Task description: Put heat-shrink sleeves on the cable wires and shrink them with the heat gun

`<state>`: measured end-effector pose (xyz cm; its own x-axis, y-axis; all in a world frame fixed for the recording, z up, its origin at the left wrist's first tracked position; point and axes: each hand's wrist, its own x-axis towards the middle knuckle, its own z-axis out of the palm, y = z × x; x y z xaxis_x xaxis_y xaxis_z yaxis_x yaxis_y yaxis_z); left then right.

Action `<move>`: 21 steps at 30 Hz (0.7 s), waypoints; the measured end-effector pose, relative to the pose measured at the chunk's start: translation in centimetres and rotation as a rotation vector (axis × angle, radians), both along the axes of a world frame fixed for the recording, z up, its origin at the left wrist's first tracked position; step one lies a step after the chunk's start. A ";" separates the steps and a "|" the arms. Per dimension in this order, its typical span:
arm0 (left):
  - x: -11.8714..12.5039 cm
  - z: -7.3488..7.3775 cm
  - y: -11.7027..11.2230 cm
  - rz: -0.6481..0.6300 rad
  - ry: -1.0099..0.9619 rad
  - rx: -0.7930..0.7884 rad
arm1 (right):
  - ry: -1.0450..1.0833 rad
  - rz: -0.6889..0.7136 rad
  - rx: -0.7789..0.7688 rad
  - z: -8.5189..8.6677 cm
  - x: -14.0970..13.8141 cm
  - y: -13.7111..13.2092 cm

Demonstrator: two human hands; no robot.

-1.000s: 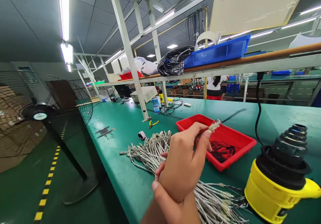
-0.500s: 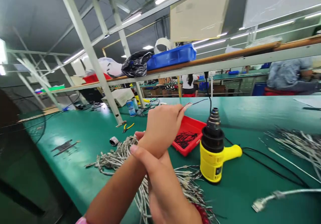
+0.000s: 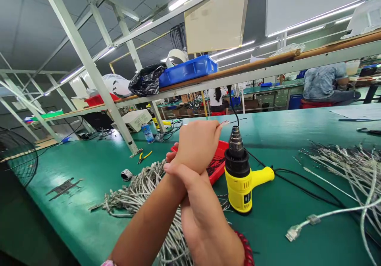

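My left hand [image 3: 198, 145] is closed in a pinch on a thin cable end [image 3: 225, 123], whose fine reddish and pale wires stick out to the right. These wires are just left of and above the nozzle of a yellow heat gun [image 3: 239, 182], which stands upright on its base. My right hand [image 3: 190, 182] crosses under the left forearm, its thumb over the left wrist and fingertips showing on the far side. Most of its fingers are hidden. Beneath both arms is a heap of grey cables [image 3: 149, 186]. Behind the wrists sits a red tray [image 3: 220, 149] with short black pieces.
Yellow-handled pliers [image 3: 145, 157], a small roll [image 3: 126, 174] and a blue spray can [image 3: 147, 133] are on the green table [image 3: 98, 162]. More cables [image 3: 345, 166] and a USB plug [image 3: 293, 233] lie right. A blue bin [image 3: 190, 71] rests on the overhead shelf. Two people sit beyond.
The view has turned slightly right, so the surroundings shift left. The cable end is now closer to the heat gun's nozzle. Both hands keep their crossed hold.
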<state>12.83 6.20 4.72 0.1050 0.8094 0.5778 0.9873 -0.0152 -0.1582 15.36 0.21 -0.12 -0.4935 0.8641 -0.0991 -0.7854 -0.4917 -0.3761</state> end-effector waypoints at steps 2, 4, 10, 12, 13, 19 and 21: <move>0.1 0.1 -0.1 0.010 -0.003 0.003 | -0.009 0.011 -0.001 0.0 0.1 -0.1; 0.2 0.2 -0.1 0.020 -0.006 -0.009 | -0.001 0.011 -0.005 0.0 0.1 -0.1; 0.4 0.0 0.4 0.000 -0.018 -0.038 | 0.018 -0.024 -0.032 0.0 0.3 0.4; 0.4 -0.1 0.6 -0.012 -0.031 -0.052 | 0.029 -0.036 -0.042 0.0 0.2 0.5; 0.4 -0.2 0.6 -0.017 -0.038 -0.058 | 0.035 -0.039 -0.043 0.0 0.2 0.6; -0.2 -0.5 0.6 -0.034 -0.081 -0.048 | 0.061 -0.035 -0.032 -0.1 -0.2 0.5; -0.4 -0.7 0.6 -0.094 -0.128 -0.031 | 0.051 -0.034 -0.024 -0.2 -0.3 0.5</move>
